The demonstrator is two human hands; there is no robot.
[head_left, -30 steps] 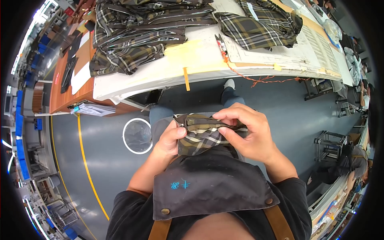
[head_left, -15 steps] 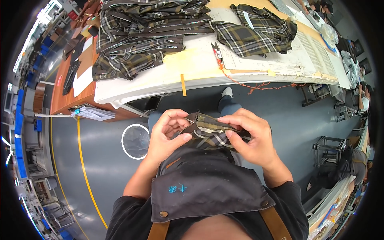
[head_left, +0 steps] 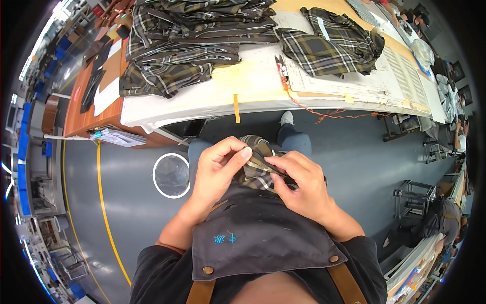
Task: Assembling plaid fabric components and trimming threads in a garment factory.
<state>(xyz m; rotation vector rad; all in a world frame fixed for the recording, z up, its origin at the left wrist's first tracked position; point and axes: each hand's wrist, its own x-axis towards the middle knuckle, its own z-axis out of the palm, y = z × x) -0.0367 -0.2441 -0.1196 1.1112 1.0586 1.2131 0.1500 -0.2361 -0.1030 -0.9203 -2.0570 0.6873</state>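
Observation:
A dark green, brown and white plaid cloth piece (head_left: 254,181) hangs bunched between my hands, in front of my dark apron (head_left: 263,228). My left hand (head_left: 216,169) pinches its dark edge between thumb and forefinger. On the other side, my right hand (head_left: 302,185) grips the same edge, thumb below and fingers above. That edge runs slanting from one hand to the other. Part of the cloth lies behind my fingers and is hidden.
Stacked plaid garments (head_left: 187,40) lie on the table (head_left: 182,112) ahead, with another plaid garment (head_left: 334,48) to the right. Small thread snips (head_left: 281,68) on an orange cord lie between them. A white-rimmed round bin (head_left: 172,176) stands on the floor at left, a metal-framed stool (head_left: 415,197) at right.
My left hand has shifted slightly right, closing its fingers on the cloth's edge. My right hand has moved left and down a little. The cloth has turned, with more showing above my fingers.

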